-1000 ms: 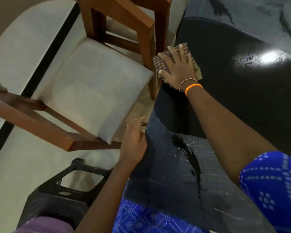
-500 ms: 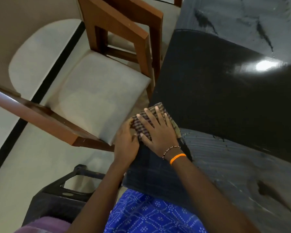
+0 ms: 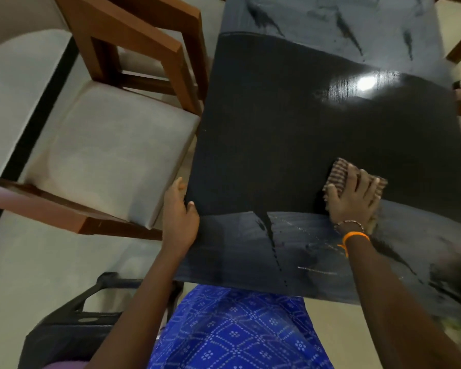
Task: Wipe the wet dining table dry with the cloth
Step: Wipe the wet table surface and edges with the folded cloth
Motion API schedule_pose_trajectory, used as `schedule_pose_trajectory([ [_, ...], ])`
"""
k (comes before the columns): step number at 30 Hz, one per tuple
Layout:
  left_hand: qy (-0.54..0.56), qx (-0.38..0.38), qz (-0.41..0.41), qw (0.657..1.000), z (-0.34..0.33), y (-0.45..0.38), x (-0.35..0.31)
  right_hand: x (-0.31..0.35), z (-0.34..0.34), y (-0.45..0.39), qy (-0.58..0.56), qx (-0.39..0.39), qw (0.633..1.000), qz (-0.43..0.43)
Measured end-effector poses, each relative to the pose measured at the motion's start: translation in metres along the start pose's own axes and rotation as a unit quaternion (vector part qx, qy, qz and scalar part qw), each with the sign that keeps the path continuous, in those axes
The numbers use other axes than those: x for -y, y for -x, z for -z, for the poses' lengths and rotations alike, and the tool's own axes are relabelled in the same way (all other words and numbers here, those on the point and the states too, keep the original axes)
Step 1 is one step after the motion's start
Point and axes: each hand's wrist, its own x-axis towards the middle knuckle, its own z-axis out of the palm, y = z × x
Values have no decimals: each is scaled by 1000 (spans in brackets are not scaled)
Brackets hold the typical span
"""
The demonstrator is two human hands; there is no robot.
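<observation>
Cloth lies under my flat right hand on the dark, streaky-wet tabletop; my left hand grips its edge beside a cushioned chair.

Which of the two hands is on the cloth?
The right hand, with the orange band at its wrist, presses flat on the striped cloth. The left hand only holds the table edge.

A dark, glossy dining table is carrying a folded striped cloth lying flat near its right side, while wet streaks are sitting on the near strip and along the far end.
</observation>
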Motion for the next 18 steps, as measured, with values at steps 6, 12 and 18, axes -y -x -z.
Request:
schedule_pose_trajectory([
  [6, 43, 3, 37, 998, 12, 2, 9, 105, -28, 53, 27, 52, 993, 107],
  [12, 40, -10, 27, 999, 19, 10, 12, 199, -49, 146, -13, 131, 919, 371],
  [18, -70, -13, 3, 997, 9, 39, 13, 158, -42, 134, -4, 118, 874, 472],
])
